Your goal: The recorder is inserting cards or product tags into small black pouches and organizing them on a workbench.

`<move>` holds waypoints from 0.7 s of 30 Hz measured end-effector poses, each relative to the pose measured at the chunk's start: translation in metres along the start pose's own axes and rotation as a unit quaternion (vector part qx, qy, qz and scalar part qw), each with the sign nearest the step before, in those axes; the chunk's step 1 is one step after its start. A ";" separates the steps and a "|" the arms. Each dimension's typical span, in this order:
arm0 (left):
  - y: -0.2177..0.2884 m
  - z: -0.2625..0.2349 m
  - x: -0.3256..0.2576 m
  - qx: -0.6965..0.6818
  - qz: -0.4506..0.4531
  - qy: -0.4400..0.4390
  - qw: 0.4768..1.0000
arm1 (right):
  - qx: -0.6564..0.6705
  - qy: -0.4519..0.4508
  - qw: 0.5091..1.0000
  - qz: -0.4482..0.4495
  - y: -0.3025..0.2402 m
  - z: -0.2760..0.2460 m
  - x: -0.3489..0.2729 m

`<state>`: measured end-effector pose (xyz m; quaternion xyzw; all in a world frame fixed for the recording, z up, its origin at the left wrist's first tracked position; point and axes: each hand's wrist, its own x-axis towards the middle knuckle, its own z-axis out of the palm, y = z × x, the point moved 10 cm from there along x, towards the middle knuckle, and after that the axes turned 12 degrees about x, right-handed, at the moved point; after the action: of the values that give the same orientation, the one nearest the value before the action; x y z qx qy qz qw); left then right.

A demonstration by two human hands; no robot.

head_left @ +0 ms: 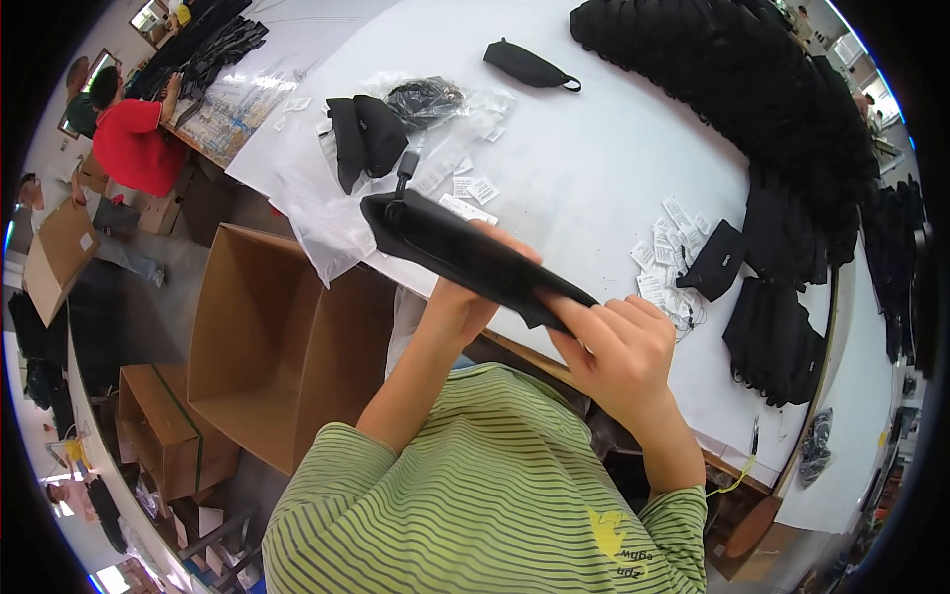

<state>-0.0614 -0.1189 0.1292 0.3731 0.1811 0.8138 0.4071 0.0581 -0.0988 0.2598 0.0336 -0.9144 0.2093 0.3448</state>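
White table (584, 188), labels (482, 189) strewn (cardboard box (252, 327) beside); left hand (469, 302), right hand (623, 346): fingers closed on black pouch (463, 246).

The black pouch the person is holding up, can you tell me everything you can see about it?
The black pouch is long, narrow and dark all over, and looks like smooth cloth. A small dark strap-like piece sticks up at its left end. It is tilted, its left end farther from the person's body and its right end nearer, held up over the near part of the white table. The left grip supports its middle; the right grip touches its right end. Blur hides whether those fingers go inside.
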 end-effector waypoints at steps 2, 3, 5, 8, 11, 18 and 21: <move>-0.007 -0.028 -0.023 0.019 -0.007 0.122 0.992 | 0.024 0.013 0.999 0.032 0.008 0.004 -0.002; -0.009 -0.034 -0.032 0.060 -0.069 0.252 0.963 | 0.041 0.027 0.997 0.067 0.017 0.002 -0.007; -0.006 -0.035 -0.038 0.022 -0.100 0.356 0.929 | 0.078 0.046 0.992 0.091 0.021 0.005 -0.016; -0.002 -0.030 -0.030 0.061 -0.096 0.342 0.933 | 0.217 0.200 0.889 0.349 0.072 0.009 -0.076; -0.012 -0.029 -0.027 0.100 -0.138 0.327 0.930 | 0.298 0.159 0.859 0.386 0.087 0.040 -0.100; -0.039 0.005 -0.025 0.197 -0.316 0.205 0.905 | 0.458 0.308 0.750 0.364 0.123 0.021 -0.083; -0.053 0.012 -0.029 0.247 -0.371 0.171 0.879 | 0.389 0.341 0.792 0.324 0.128 -0.002 -0.079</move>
<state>-0.0134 -0.1102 0.0919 0.2222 0.5680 0.5834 0.5364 0.0927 0.0115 0.1644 -0.2067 -0.5362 0.6445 0.5043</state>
